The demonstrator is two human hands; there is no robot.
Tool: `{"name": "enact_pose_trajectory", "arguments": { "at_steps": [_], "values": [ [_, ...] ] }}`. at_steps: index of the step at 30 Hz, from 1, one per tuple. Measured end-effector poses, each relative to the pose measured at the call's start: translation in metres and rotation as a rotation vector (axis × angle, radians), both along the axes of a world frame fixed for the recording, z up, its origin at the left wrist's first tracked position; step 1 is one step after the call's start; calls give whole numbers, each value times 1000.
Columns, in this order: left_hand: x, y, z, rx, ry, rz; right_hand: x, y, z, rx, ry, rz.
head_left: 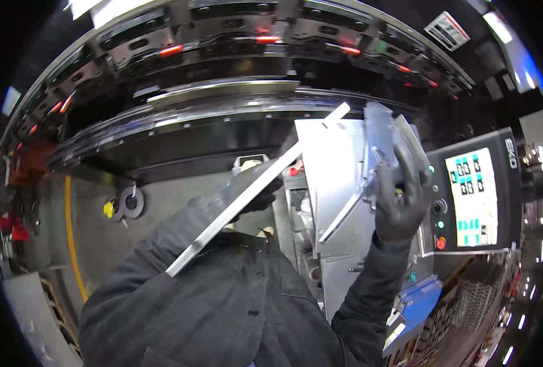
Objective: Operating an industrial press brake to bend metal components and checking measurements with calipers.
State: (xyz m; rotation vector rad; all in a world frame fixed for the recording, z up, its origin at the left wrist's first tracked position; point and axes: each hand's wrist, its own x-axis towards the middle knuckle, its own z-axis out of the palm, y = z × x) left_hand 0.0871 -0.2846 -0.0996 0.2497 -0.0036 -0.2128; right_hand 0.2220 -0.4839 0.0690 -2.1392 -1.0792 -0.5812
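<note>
A long, narrow metal strip slants across my front, from my left upper arm up to the far end of a metal-topped table. Behind its middle, my left hand in a dark glove is curled round it, the fingers partly hidden. On the right, my gloved right hand grips a bent sheet-metal piece over the table's right side. Another flat metal edge shows just past those fingers. A thin metal strip lies slanted on the table, left of my right hand.
A press brake with red-lit clamps spans the far side. At the right stands a control panel with a lit screen and a red button. A grey disc-shaped thing is on the floor at left. Blue material lies lower right.
</note>
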Motion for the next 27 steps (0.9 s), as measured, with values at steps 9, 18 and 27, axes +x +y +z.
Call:
{"name": "enact_pose_trajectory", "arguments": {
  "at_steps": [9,18,27],
  "values": [
    [-19,-27,35,337,-92,-72,-1,23,5,114,151,220],
    [-26,-31,8,601,-264,84,-11,15,12,172,323,252],
    [-20,-23,-2,664,-415,62,-7,11,17,174,247,291]
  ]
}}
